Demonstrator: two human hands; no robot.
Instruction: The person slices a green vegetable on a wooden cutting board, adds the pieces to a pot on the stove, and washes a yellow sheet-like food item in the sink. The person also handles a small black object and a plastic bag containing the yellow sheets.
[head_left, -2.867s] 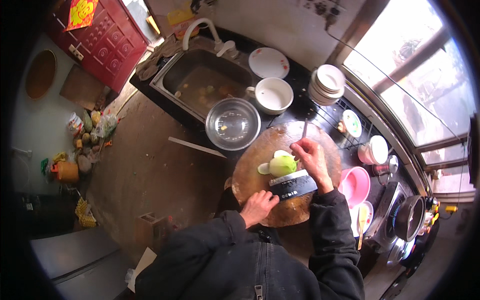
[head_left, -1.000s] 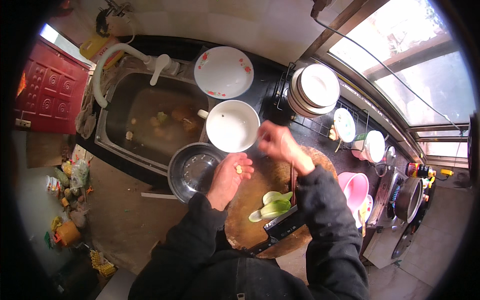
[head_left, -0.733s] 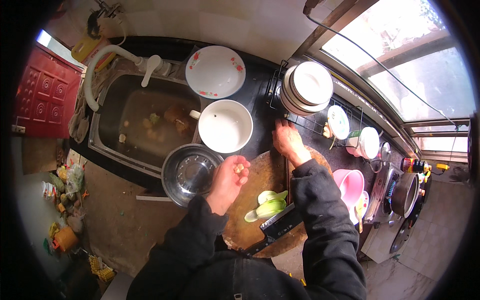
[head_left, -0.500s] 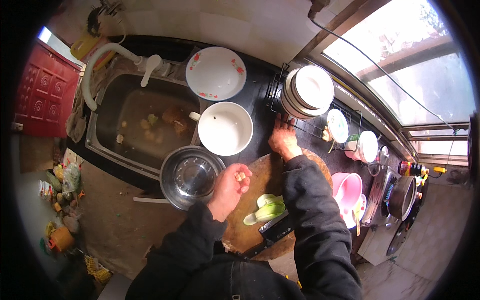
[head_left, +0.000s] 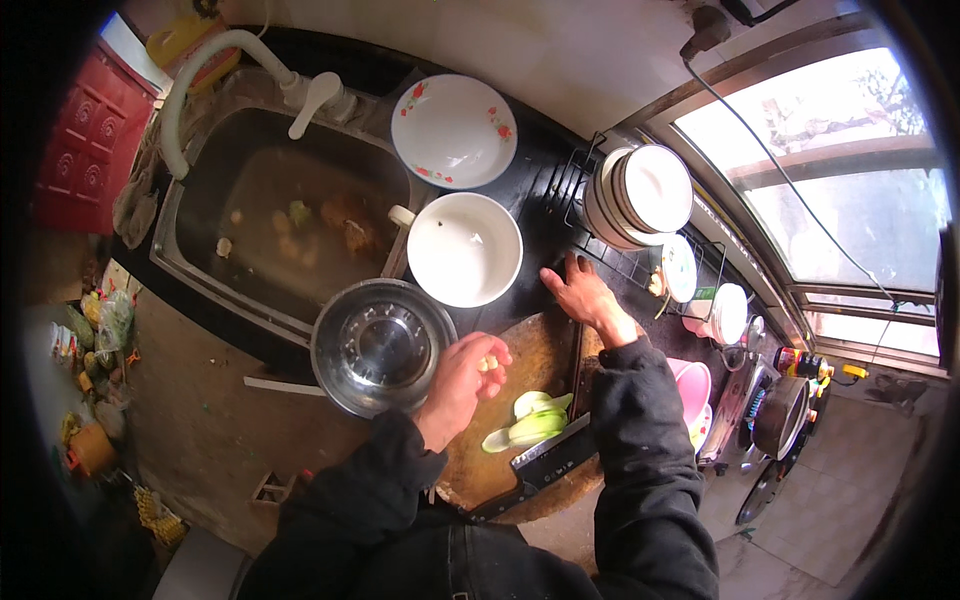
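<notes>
Pale food bits (head_left: 489,364) sitting in curled left hand (head_left: 462,378) beside steel bowl (head_left: 383,346); right hand (head_left: 584,296) pressing dark counter (head_left: 535,235), fingers spread wide.

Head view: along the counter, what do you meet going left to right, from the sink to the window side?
Sink → steel bowl → left hand → cut green vegetable → right hand → stack of plates → pink bowl

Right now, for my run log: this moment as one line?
left hand: holds small pale bits | right hand: flat on counter | cleaver: on board
</notes>
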